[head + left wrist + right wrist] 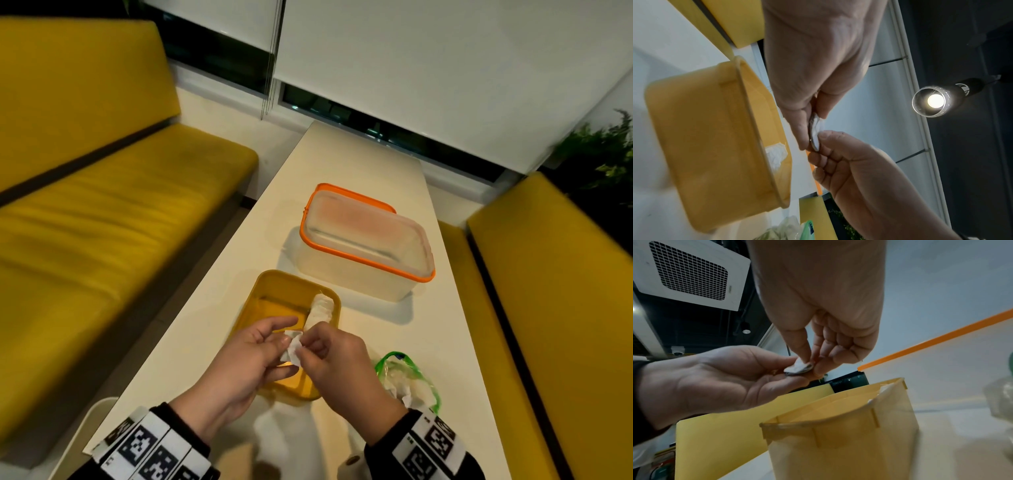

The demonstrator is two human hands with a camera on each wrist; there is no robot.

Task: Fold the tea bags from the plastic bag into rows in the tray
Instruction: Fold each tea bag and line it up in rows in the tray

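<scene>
Yellow bench seats flank a long white table (359,178) under a blinded window. Above the near end of a yellow plastic tray (253,301), both hands meet on one small white tea bag (294,347). The left hand (239,363) lies palm-up with relaxed fingers supporting it; the right hand (337,359) pinches its edge between thumb and fingertips, seemingly mid-fold. A short row of folded tea bags (320,310) lies along the tray's right wall. Right of the tray, a green-edged plastic bag (407,380) holds more bags. Beyond sits a clear lidded container with orange trim (363,246). The pinch looks light, so the thin bag could spring open or slip and drop askew into the tray.
</scene>
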